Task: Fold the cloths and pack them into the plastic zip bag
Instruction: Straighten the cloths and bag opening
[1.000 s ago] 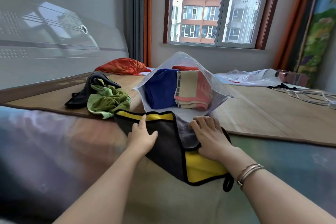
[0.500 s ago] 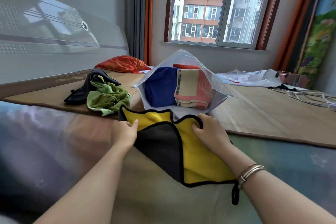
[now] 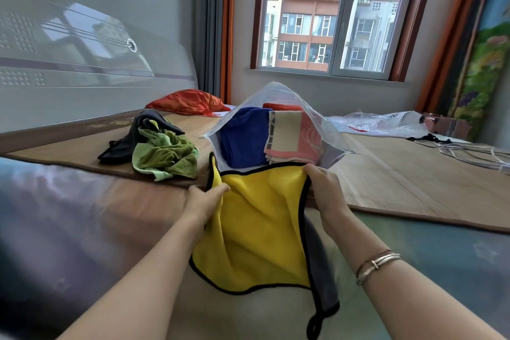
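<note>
Head view: left hand pinches the top-left edge of the yellow cloth, right hand pinches the top-right corner; both grips closed on the black-trimmed hem, cloth lifted, grey reverse and hang loop trailing at 5 o'clock. Plastic zip bag just beyond at 12 o'clock, mouth open toward the hands, touching the cloth's top edge; blue cloth and pink-beige cloth stacked inside. Green cloth on a black cloth at 10 o'clock, near but apart. Red bundle further back. Cables at 2 o'clock, well apart. Bamboo mat edge runs under the hands; free mat at 2–3 o'clock. No readable writing.
</note>
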`<state>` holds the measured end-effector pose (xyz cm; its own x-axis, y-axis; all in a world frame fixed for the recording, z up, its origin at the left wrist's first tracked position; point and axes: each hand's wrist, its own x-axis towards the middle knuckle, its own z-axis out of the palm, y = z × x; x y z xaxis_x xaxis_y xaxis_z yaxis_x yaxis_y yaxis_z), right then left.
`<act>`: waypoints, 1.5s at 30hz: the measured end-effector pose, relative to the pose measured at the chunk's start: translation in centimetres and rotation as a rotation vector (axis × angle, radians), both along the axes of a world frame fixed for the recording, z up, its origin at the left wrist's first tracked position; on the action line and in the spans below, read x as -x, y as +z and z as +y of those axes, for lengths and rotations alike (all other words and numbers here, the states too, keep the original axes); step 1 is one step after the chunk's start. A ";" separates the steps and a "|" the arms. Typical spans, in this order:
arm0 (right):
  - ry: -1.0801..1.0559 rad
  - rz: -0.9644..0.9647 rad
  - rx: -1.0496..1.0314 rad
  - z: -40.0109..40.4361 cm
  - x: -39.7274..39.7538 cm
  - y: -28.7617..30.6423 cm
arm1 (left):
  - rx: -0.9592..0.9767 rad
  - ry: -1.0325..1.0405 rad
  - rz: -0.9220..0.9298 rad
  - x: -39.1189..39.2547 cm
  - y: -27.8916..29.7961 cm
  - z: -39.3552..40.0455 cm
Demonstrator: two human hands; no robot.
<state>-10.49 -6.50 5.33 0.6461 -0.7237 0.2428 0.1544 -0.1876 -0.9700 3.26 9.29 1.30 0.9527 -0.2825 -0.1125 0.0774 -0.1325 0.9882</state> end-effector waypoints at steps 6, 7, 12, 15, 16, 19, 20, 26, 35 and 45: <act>0.058 -0.121 -0.175 1.2 0.1 0.8 | -0.226 0.066 -0.332 1.0 -0.4 -0.2; 0.061 -0.131 -0.188 1.2 0.0 0.8 | -0.218 0.075 -0.358 1.5 0.0 -0.2; 0.184 -0.232 -0.164 1.5 0.5 1.5 | 0.002 -0.031 -0.431 3.9 2.5 -0.4; 0.162 -0.217 0.031 2.0 0.8 2.0 | 0.221 -0.187 -0.288 5.5 3.5 -0.2; 0.161 -0.192 0.140 2.4 0.9 2.2 | 0.265 -0.226 -0.245 5.9 3.7 -0.2; 0.282 -0.113 0.405 3.6 1.0 2.5 | 0.318 -0.267 -0.212 6.8 4.1 -0.4; 0.309 -0.079 0.478 3.9 1.1 2.5 | 0.325 -0.267 -0.215 7.0 4.1 -0.6; 0.100 -0.001 1.059 3.7 1.9 2.7 | 0.388 -0.343 -0.222 7.0 4.4 -0.1; 0.158 -0.158 0.899 4.5 3.2 4.1 | 0.464 -0.468 -0.119 8.4 5.2 0.9; 0.057 -0.095 0.817 3.6 2.9 4.6 | 0.510 -0.541 -0.224 9.3 5.3 0.9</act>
